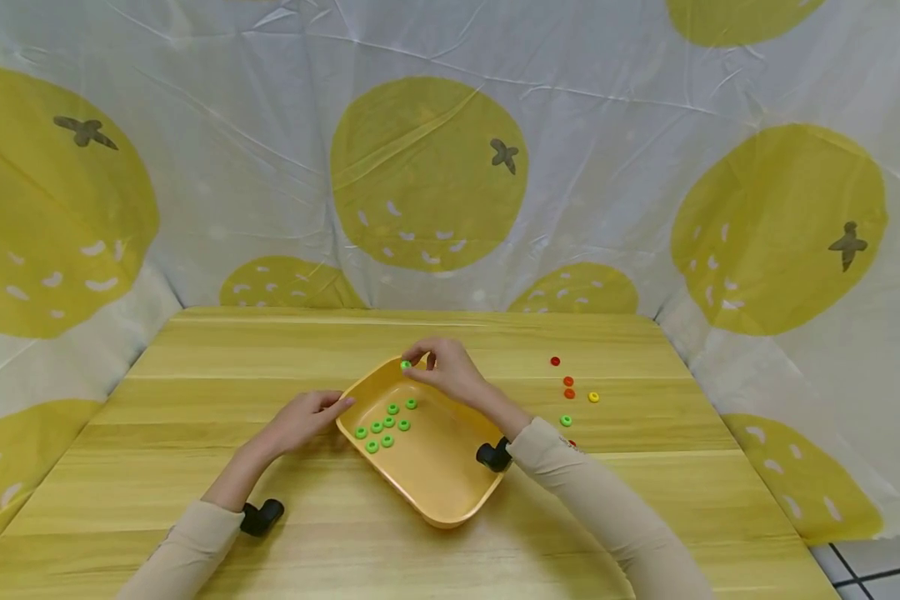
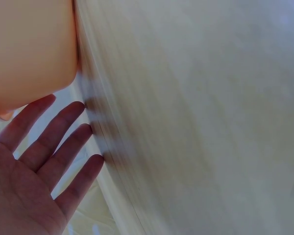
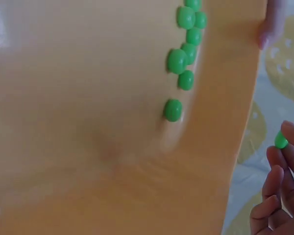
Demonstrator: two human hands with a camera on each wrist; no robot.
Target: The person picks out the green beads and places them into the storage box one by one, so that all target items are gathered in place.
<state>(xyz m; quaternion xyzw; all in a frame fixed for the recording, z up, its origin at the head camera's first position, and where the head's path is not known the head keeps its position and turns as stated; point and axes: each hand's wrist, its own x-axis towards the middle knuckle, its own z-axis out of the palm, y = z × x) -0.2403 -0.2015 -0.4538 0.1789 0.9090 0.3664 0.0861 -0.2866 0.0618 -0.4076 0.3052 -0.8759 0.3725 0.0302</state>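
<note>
A yellow-orange plastic tray (image 1: 450, 467) sits at an angle on the table, with several green ring-shaped beads (image 1: 389, 422) gathered at its left side. My left hand (image 1: 309, 419) holds the tray's left corner: the thumb lies over the rim, while the fingers spread below the outer wall in the left wrist view. Above the far rim, my right hand (image 1: 453, 368) pinches one green bead (image 3: 281, 140) between thumb and forefinger. The other right fingers are curled, as the right wrist view shows.
To the right of the tray lie loose beads: a dark red one (image 1: 555, 361), two orange ones (image 1: 568, 382), a yellow one (image 1: 593, 397) and a green one (image 1: 566, 420). Another red bead (image 1: 572, 443) is partly hidden by the right sleeve. A fruit-patterned cloth (image 1: 600, 192) hangs behind the table.
</note>
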